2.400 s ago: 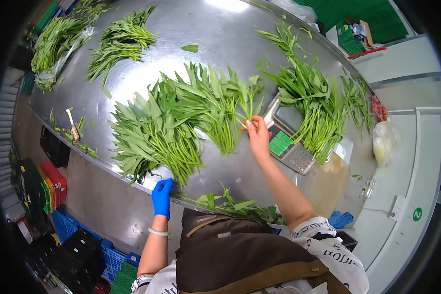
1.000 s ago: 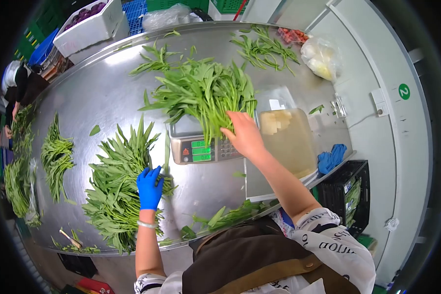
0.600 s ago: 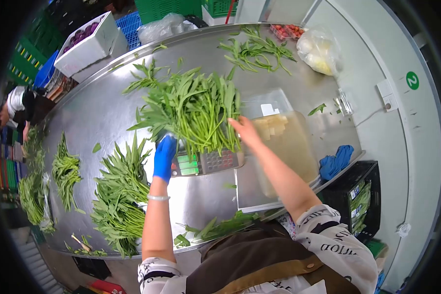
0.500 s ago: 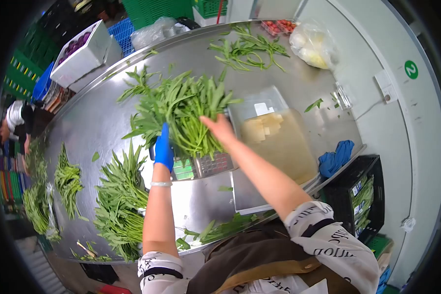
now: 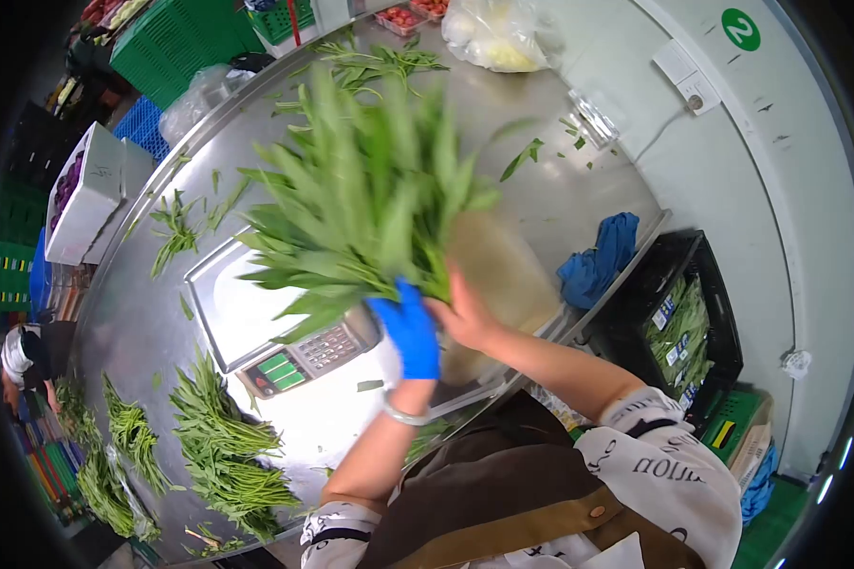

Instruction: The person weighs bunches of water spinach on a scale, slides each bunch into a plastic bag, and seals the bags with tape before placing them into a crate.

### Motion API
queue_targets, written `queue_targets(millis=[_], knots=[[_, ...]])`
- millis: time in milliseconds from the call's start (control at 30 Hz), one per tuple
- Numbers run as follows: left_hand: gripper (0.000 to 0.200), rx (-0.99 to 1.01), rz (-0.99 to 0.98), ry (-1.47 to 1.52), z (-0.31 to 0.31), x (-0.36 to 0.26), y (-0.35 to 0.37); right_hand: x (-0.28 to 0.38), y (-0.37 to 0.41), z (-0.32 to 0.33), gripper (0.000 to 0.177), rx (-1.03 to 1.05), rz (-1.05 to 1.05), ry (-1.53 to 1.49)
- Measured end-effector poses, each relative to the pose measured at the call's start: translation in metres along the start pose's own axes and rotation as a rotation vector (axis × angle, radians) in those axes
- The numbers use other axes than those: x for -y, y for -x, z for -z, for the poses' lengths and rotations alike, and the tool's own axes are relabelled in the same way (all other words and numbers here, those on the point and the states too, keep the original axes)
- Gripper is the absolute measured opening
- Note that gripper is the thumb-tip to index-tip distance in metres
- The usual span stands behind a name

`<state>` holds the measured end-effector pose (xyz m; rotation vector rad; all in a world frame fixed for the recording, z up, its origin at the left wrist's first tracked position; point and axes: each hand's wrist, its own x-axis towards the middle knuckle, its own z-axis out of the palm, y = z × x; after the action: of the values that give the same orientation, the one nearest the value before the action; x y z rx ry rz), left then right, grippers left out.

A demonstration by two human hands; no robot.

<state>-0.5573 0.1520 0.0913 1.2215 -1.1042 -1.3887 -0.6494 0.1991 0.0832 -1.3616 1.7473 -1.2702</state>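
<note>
A large bunch of long-leaved greens (image 5: 370,218), likely water spinach, is up off the table, its leaf tips blurred and pointing away from me. My left hand (image 5: 410,332), in a blue glove, is closed around the stem end. My bare right hand (image 5: 467,315) grips the same stems from the right side. Beneath and to the left of the bunch sits a digital scale (image 5: 280,370) with a metal platform and keypad, partly covered by leaves. A tray with a brownish surface (image 5: 512,266) lies right of the bunch, partly hidden by my hands.
More heaps of greens (image 5: 228,446) lie along the left of the metal table. A bag of pale vegetables (image 5: 498,36) and loose greens (image 5: 375,64) are at the back. On the right are a blue cloth (image 5: 600,261) and a black crate (image 5: 712,322) of packed greens. Another person (image 5: 24,360) is far left.
The bunch has been lifted off the scale and swung right toward me, baring the platform. Both hands have come together on its stems. My view has turned and shifted.
</note>
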Motion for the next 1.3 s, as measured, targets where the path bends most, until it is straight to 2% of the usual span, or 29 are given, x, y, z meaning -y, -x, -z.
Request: queue_targets(millis=[67, 133, 167, 233, 267, 300, 400, 433, 467, 500, 567, 600, 633, 667, 733, 767, 833, 900, 933, 1000, 1033, 1133, 1167, 1200, 1233, 1300], knots=[[0.051, 0.022, -0.006, 0.012, -0.037, 0.043, 0.033, -0.027, 0.024, 0.042, 0.067, 0.098, -0.143, -0.041], [0.051, 0.036, 0.356, 0.109, -0.052, 0.105, 0.048, -0.103, 0.047, 0.052, 0.067, 0.161, -0.294, -0.073], [0.050, 0.061, 0.418, 0.139, -0.054, 0.130, 0.054, -0.141, 0.060, 0.051, 0.067, 0.199, -0.367, -0.092], [0.050, 0.105, 0.442, -0.011, -0.055, 0.152, 0.067, -0.192, 0.087, 0.039, 0.067, 0.126, -0.327, -0.204], [0.050, 0.124, 0.454, -0.085, -0.057, 0.157, 0.068, -0.205, 0.091, 0.038, 0.067, 0.092, -0.306, -0.262], [0.051, 0.136, 0.532, -0.116, -0.052, 0.145, 0.068, -0.191, 0.089, 0.045, 0.068, 0.099, -0.407, -0.246], [0.054, 0.089, 0.706, 0.091, -0.035, 0.107, 0.072, -0.174, 0.080, 0.071, 0.068, 0.234, -0.570, -0.308], [0.055, 0.074, 0.636, 0.157, -0.025, 0.106, 0.081, -0.178, 0.078, 0.082, 0.069, 0.256, -0.488, -0.246], [0.049, -0.058, 0.633, -0.012, -0.014, 0.106, 0.091, -0.170, 0.075, 0.097, 0.064, 0.210, -0.505, -0.181], [0.045, -0.097, 0.620, -0.010, 0.004, 0.109, 0.100, -0.163, 0.072, 0.115, 0.060, 0.161, -0.521, -0.116], [0.035, -0.187, 0.576, -0.049, 0.036, 0.122, 0.111, -0.197, 0.069, 0.148, 0.045, 0.025, -0.466, 0.012], [0.031, -0.240, 0.549, -0.089, 0.050, 0.134, 0.116, -0.200, 0.063, 0.165, 0.032, -0.050, -0.475, 0.094], [0.028, -0.221, 0.536, -0.028, 0.067, 0.160, 0.118, -0.186, 0.053, 0.176, 0.027, -0.101, -0.543, 0.111], [0.028, -0.216, 0.523, -0.072, 0.065, 0.158, 0.118, -0.202, 0.052, 0.187, 0.024, -0.083, -0.475, 0.135], [0.027, -0.198, 0.493, -0.155, 0.054, 0.150, 0.108, -0.246, 0.054, 0.193, 0.022, -0.058, -0.616, -0.191], [0.026, -0.249, 0.425, -0.155, 0.053, 0.157, 0.105, -0.245, 0.050, 0.194, 0.021, -0.016, -0.584, -0.149], [0.024, -0.207, 0.531, -0.128, 0.057, 0.154, 0.101, -0.232, 0.045, 0.197, 0.019, 0.068, -0.532, -0.064], [0.017, -0.177, 0.591, -0.079, 0.050, 0.141, 0.095, -0.212, 0.039, 0.200, 0.020, 0.187, -0.375, 0.141], [0.017, -0.093, 0.632, -0.094, 0.048, 0.137, 0.090, -0.201, 0.034, 0.202, 0.021, 0.247, -0.294, 0.247], [0.016, 0.070, 0.715, -0.125, 0.049, 0.133, 0.087, -0.182, 0.025, 0.204, 0.021, 0.302, 0.041, 0.566], [0.021, 0.131, 0.660, -0.185, 0.051, 0.150, 0.087, -0.173, 0.019, 0.203, 0.021, 0.325, 0.214, 0.720], [0.025, 0.320, 0.182, -0.728, 0.054, 0.172, 0.077, -0.147, -0.005, 0.203, 0.018, 0.482, 0.486, 0.908], [0.028, 0.377, 0.125, -0.839, 0.052, 0.160, 0.071, -0.123, -0.009, 0.198, 0.014, 0.541, 0.622, 0.897], [0.028, 0.372, 0.196, -0.736, 0.035, 0.115, 0.065, -0.090, -0.017, 0.186, 0.011, 0.601, 0.760, 0.884], [0.029, 0.350, 0.044, -0.908, 0.028, 0.100, 0.058, -0.060, -0.024, 0.173, 0.008, 0.660, 0.899, 0.867], [0.030, 0.345, -0.218, -1.218, 0.021, 0.068, 0.050, -0.013, -0.011, 0.137, 0.004, 0.604, 1.075, 0.751]])
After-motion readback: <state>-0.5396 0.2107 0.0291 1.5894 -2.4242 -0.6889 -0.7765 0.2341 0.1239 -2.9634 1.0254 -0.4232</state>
